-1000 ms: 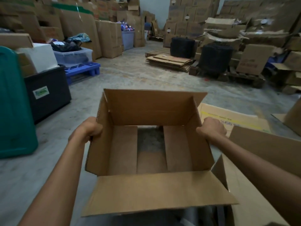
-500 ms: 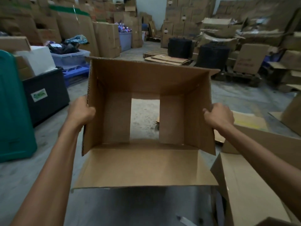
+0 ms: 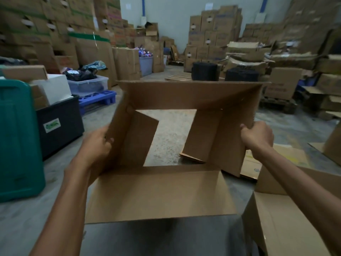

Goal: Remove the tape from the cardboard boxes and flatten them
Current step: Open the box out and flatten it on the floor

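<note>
Above the grey, speckled concrete floor point(image 3: 22, 218), a brown corrugated cardboard box point(image 3: 158, 193) hangs open-ended, its bottom flaps skewed. The left hand point(image 3: 96, 145) grips its left wall; the right hand point(image 3: 258, 137) curls round the right wall's edge.

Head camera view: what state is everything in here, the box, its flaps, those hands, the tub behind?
Brown cardboard box: held up, open at both ends, not yet flat.
Bottom flaps: swung apart, floor visible between them.
Large near flap: folded out towards the person.
Left hand: grips the box's left wall.
Right hand: grips the box's right wall.
Clear plastic tub: lidless, heaped with dark bags.
</note>
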A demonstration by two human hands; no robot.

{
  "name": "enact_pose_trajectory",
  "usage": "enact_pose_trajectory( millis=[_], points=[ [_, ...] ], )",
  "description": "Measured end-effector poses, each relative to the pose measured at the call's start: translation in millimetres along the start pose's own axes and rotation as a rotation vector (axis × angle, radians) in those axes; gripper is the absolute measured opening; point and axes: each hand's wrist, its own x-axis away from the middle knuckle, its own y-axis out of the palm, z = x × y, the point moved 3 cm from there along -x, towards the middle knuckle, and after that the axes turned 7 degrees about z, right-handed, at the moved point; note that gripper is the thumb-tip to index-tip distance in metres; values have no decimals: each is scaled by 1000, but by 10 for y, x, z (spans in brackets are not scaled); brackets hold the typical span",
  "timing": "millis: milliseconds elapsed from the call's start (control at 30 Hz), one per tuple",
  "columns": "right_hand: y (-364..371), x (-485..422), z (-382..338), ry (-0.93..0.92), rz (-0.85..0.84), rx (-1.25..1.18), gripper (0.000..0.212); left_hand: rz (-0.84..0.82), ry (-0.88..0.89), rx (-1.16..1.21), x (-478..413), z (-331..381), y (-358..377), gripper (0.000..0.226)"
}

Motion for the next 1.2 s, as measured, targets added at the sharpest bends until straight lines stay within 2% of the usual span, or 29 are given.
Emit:
enact_pose_trajectory(
  millis=[100,167,233,300,367,467,567,700,767,833,900,1000,1033,1133,1200],
  points=[
    [-45,-84,32,156,-29,-201,27,-42,73,-161,31,6,69,65],
    [-58,-124,17,131,-35,-152,28,-12,71,-97,5,-42,136,55],
    [-77,-105,-65,-19,-33,3,33,69,26,-35,-42,-66,179,32],
    [-85,-2,-192,-247,-79,158,28,165,-55,1,-97,-90,171,12],
    [-99,162,-282,-469,-124,281,19,287,-141,94,-156,-128,141,9],
    [-65,371,-242,-753,-90,314,16,478,-320,312,-235,-171,98,17],
    [-19,454,-13,-932,-52,302,25,583,-468,566,-334,-234,96,13],
    [6,687,386,-1100,28,261,50,576,-572,1147,-522,-484,231,12],
    [102,884,621,-1166,9,271,66,527,-593,1360,-517,-590,388,23],
    [266,1085,872,-1155,-99,316,81,444,-671,1479,-423,-746,629,34],
    [411,1284,1050,-1088,-301,411,90,327,-750,1545,-252,-988,908,47],
    [567,1451,1174,-925,-672,561,70,186,-915,1559,152,-1431,1350,66],
    [608,1465,1153,-876,-748,589,64,156,-984,1555,308,-1545,1461,71],
    [796,1575,1110,-871,-854,795,54,196,-1186,1517,775,-1857,1712,74],
    [909,1657,1112,-893,-933,922,48,280,-1236,1482,969,-1937,1759,72]
  ],
)
